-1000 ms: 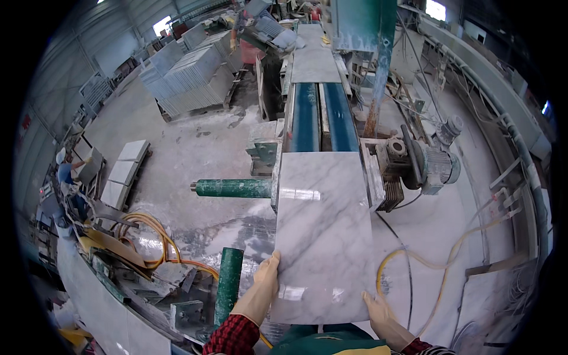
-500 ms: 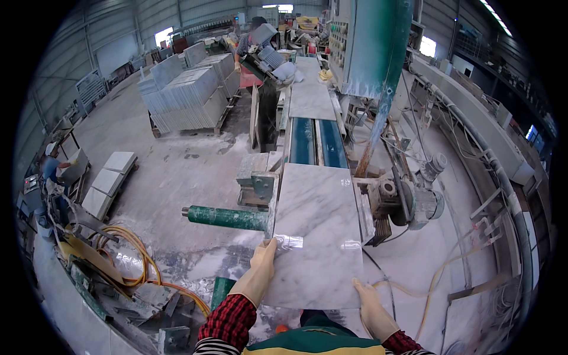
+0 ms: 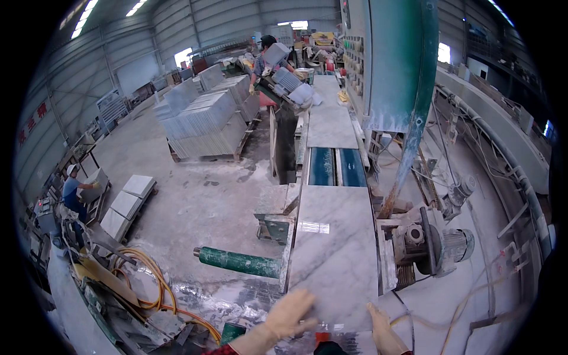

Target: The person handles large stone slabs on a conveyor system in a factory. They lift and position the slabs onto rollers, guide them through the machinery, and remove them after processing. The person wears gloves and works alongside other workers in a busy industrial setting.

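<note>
A long grey-veined white marble slab [image 3: 334, 254] lies on the near end of a conveyor, its near edge toward my body. My left hand [image 3: 289, 316], in a pale cream glove, is over the slab's near left part with its fingers spread, slightly blurred. At the near right corner, my right hand [image 3: 384, 332], gloved alike, holds the slab's edge; its thumb side shows on top and the other fingers are hidden. Past the slab, blue conveyor belts [image 3: 322, 167] show in a short gap before a second marble slab [image 3: 332, 127].
A green roller [image 3: 239, 262] juts out on the left. Right of the conveyor are a motor [image 3: 455, 245] and a tall green control cabinet [image 3: 390, 65]. Stacked slabs [image 3: 204, 127] stand on a pallet. One worker [image 3: 260, 64] is beyond them, another [image 3: 72, 192] far left. Orange hoses [image 3: 157, 272] lie coiled.
My left hand has let go of the slab's left edge and moved inward over its top, fingers spreading. The gap to the slab ahead looks shorter. The view has tilted up.
</note>
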A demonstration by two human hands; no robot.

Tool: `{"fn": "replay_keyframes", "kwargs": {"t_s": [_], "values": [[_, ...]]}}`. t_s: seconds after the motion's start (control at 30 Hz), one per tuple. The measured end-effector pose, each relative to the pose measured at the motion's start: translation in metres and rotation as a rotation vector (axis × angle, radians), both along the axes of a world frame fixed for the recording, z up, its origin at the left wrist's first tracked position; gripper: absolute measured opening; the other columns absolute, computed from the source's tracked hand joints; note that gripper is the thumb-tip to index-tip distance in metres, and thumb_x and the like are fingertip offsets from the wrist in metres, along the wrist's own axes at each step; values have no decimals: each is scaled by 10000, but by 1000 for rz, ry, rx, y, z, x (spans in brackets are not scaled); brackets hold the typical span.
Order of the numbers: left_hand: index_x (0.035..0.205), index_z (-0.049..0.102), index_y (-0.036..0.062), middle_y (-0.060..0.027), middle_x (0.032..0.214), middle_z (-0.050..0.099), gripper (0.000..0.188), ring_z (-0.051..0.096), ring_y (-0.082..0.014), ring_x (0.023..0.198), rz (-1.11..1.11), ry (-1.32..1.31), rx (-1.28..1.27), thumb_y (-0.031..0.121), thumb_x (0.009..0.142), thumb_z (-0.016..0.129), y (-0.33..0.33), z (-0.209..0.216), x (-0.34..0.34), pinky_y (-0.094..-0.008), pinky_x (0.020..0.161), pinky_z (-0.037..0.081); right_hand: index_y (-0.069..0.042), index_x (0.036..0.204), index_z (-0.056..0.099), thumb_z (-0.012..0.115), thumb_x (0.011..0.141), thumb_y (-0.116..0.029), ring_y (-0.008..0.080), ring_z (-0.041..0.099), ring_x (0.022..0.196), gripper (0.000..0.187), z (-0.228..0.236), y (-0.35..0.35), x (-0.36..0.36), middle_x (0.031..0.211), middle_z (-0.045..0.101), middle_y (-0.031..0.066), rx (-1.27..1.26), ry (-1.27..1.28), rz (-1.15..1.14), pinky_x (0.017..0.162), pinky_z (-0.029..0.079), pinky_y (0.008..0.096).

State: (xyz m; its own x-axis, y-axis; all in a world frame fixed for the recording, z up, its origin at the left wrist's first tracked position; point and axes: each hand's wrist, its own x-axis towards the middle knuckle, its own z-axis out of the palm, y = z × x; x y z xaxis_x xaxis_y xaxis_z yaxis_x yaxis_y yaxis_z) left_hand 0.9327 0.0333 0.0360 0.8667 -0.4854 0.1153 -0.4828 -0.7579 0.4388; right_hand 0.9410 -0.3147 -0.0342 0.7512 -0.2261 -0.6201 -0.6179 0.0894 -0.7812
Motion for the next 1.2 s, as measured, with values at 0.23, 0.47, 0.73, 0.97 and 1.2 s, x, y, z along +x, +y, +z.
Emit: {"fn": "replay_keyframes", "kwargs": {"t_s": [0.23, 0.47, 0.73, 0.97, 1.2], "values": [[1391, 660, 75, -149, 1397, 627, 526, 596, -367, 1300, -102, -289, -78, 355, 957, 756, -43, -23, -30, -508, 1111, 483, 84, 1355, 703, 714, 1054, -520, 259, 694, 1189, 675, 7, -12, -5, 1246, 760, 190, -267, -84, 91, 1049, 513, 384], [1368, 687, 123, -86, 1396, 660, 477, 608, -334, 1298, -215, -372, -16, 336, 950, 774, -29, -38, -4, -499, 1084, 489, 57, 1258, 752, 731, 1052, -454, 182, 648, 1033, 551, -4, 15, 13, 1081, 753, 83, -502, -80, -38, 962, 503, 361], [1367, 686, 140, -83, 1420, 659, 502, 607, -333, 1328, -187, -443, -31, 332, 919, 804, -19, -35, 60, -516, 1114, 483, 37, 1255, 743, 771, 977, -283, 416, 688, 1177, 425, 64, 35, 75, 1220, 753, 252, -795, -510, 93, 1018, 529, 434], [1375, 679, 149, -74, 1417, 660, 523, 621, -331, 1304, -215, -458, -37, 336, 905, 811, -25, -34, 67, -524, 1112, 491, -156, 1460, 699, 683, 1004, -484, 480, 594, 1335, 562, 24, 55, 45, 1477, 669, 205, -1240, -1096, 757, 1191, 395, 622], [1365, 712, 150, -82, 1433, 687, 458, 626, -342, 1328, -189, -464, -51, 319, 947, 795, -16, -45, 129, -531, 1128, 492, -203, 1498, 680, 617, 1036, -566, 440, 565, 1407, 591, 12, 61, 108, 1557, 622, 189, -1157, -1060, 749, 1242, 339, 635]]}}
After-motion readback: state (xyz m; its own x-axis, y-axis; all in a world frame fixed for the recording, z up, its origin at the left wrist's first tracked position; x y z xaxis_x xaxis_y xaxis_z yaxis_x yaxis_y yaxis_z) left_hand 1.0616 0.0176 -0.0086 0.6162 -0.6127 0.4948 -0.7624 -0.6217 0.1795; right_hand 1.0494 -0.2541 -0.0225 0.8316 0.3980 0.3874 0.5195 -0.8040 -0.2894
